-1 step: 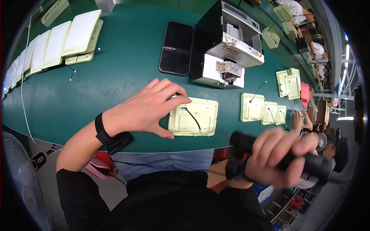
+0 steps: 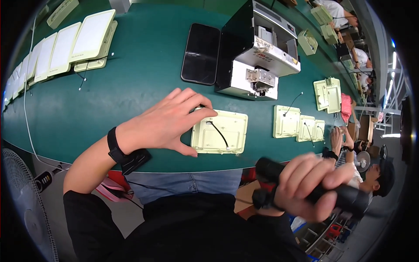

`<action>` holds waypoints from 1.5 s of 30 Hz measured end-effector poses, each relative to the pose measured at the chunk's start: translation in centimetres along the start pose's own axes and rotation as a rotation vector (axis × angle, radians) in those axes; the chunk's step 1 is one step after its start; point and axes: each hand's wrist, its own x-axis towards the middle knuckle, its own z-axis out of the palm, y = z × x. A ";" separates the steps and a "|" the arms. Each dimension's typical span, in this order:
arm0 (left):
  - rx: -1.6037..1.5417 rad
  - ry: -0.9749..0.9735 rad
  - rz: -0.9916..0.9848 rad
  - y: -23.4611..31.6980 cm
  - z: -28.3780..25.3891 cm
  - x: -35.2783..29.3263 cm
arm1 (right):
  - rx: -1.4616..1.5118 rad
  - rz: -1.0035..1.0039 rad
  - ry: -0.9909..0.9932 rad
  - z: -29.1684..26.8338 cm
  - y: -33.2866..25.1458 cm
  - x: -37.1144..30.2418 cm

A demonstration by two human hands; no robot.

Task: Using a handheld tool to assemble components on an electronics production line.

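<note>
In front of me on the green table lies a pale green plastic panel (image 2: 218, 142), its ribbed inner side up, with a short black cable and white plug on it. My left hand (image 2: 168, 120) spans its left end, thumb at the near corner and fingers at the far edge, holding it against the table. Raised to the right of it, near the table's front edge, my right hand (image 2: 305, 185) is wrapped round a black electric screwdriver (image 2: 270, 170). Motion blurs this hand and the tool; the screwdriver's tip cannot be made out.
Beyond the panel stand a black phone (image 2: 200, 54) and a metal-fronted machine (image 2: 259, 65). Similar panels with cables (image 2: 286, 122) lie to the right. A row of white-faced panels (image 2: 91, 37) leans at far left. A co-worker's hands (image 2: 340, 139) are at the right; a fan (image 2: 30, 214) stands lower left.
My right hand and the electric screwdriver have shifted slightly left and down. My left hand stays on the panel.
</note>
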 end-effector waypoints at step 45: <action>-0.022 0.086 0.059 -0.5 0.5 -3.8 | -0.108 -0.033 0.090 4.8 1.5 1.8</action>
